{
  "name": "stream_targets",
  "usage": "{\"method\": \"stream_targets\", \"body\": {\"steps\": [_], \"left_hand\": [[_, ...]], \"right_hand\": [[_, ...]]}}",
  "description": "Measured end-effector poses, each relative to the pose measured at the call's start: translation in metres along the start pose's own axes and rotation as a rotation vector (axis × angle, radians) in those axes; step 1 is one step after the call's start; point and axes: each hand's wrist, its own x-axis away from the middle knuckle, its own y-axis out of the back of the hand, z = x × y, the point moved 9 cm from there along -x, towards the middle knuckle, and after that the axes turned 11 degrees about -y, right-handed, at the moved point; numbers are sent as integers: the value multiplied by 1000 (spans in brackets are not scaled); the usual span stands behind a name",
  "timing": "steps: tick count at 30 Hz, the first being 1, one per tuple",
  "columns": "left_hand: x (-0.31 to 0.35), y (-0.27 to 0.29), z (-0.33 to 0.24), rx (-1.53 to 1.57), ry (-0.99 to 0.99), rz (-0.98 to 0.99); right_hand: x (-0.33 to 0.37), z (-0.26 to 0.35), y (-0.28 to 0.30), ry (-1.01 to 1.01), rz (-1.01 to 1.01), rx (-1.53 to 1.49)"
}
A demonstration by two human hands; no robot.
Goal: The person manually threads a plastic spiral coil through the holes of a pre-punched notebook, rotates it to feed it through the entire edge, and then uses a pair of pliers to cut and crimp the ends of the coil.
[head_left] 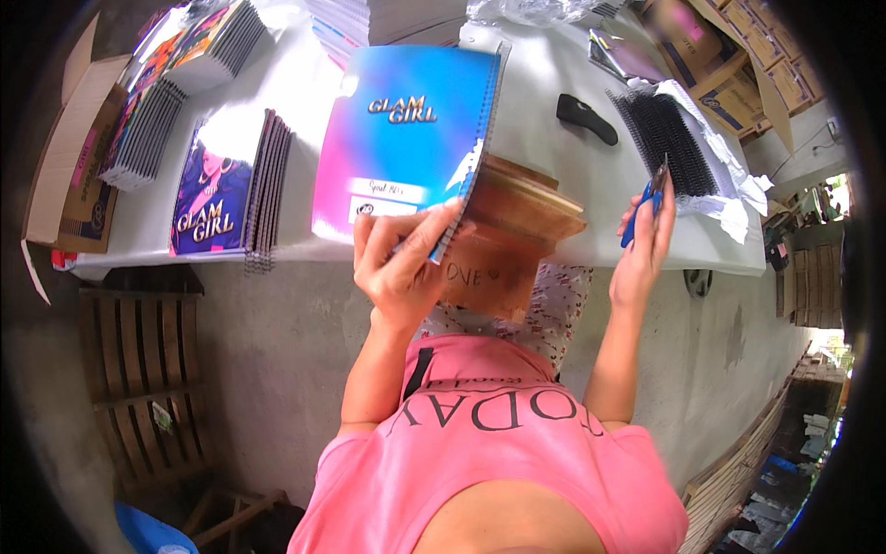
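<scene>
My left grip (399,266) pinches the spiral notebook (406,138) above it; blue-handled pliers (656,185) held in my right grip (639,251) mustn't scratch it.

The notebook (406,138) looks smooth and glossy (its cover catches glare); the pliers (657,181) show plastic handles, metal tips; the block (531,214) looks wooden, the carton (85,226) matt cardboard.

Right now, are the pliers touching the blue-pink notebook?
Apart. The head view shows the pliers in the right hand, with bare table visible between them and the notebook in the left hand.
</scene>
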Motion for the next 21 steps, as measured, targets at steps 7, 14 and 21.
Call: {"method": "stream_targets", "body": {"steps": [7, 14, 21], "left_hand": [[-10, 3, 0, 16, 23, -17], [-6, 6, -1, -17, 11, -33], [-3, 4, -4, -43, -7, 26]], "right_hand": [[105, 74, -89, 523, 428, 541], [111, 76, -104, 579, 473, 559], [108, 38, -116, 82, 854, 230]]}}
